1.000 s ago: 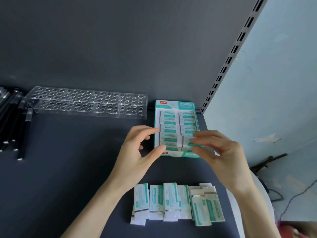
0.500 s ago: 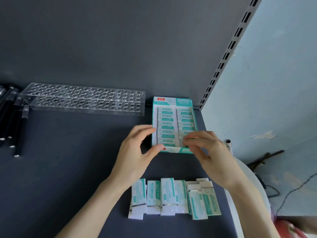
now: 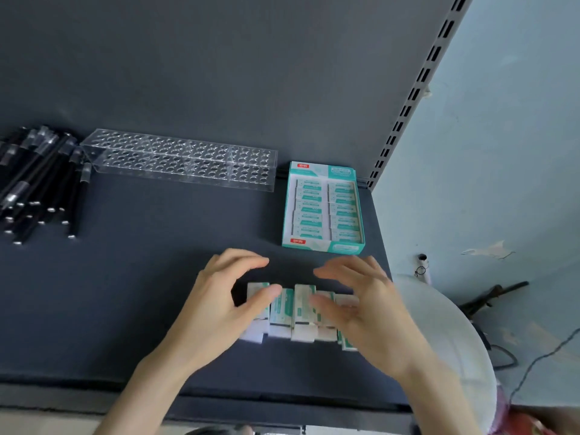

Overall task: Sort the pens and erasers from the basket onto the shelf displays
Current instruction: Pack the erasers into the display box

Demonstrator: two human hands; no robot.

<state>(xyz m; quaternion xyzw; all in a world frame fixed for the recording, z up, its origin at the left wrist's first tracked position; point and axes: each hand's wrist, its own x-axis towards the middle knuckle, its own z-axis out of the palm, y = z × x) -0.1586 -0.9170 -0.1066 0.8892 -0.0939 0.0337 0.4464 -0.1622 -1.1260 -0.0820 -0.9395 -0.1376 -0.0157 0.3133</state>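
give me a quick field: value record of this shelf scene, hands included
surface: dark shelf
left hand: open, over the loose erasers
right hand: open, blurred, over the same row
eraser box: back right, two columns filled
pen rack: clear, no pens in it
pens: black, piled far left

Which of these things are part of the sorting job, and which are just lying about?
Part of the job:
loose erasers
eraser box
pens
clear pen rack
shelf

Lying about:
cable
dark tool
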